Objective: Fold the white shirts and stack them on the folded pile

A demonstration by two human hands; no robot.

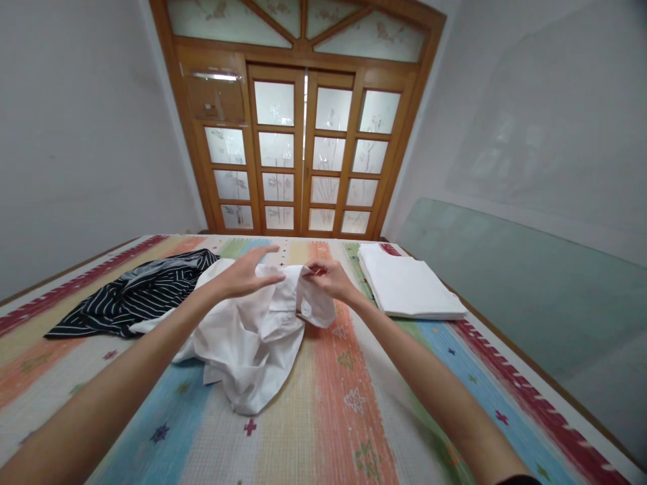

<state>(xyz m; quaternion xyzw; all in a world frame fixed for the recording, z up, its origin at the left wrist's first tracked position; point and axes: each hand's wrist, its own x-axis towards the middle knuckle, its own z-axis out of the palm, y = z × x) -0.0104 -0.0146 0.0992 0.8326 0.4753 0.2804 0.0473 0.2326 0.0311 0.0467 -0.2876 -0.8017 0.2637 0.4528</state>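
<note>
A crumpled white shirt (253,347) lies in the middle of the bed-like surface. My right hand (331,277) pinches the shirt near its collar or cuff, at the garment's right end, and lifts that edge a little. Just to the left, my left hand (250,273) is held over the shirt with thumb and fingers apart, nothing between them. Whether its thumb touches the cloth I cannot tell. A black garment with white stripes (144,289) lies bunched at the left, against the white cloth.
A stack of folded white cloth (412,279) lies at the right on the striped, patterned cover (283,438). A pale green panel (526,276) leans on the right wall beside the surface. Wooden doors with glass panes (303,155) stand beyond the far edge.
</note>
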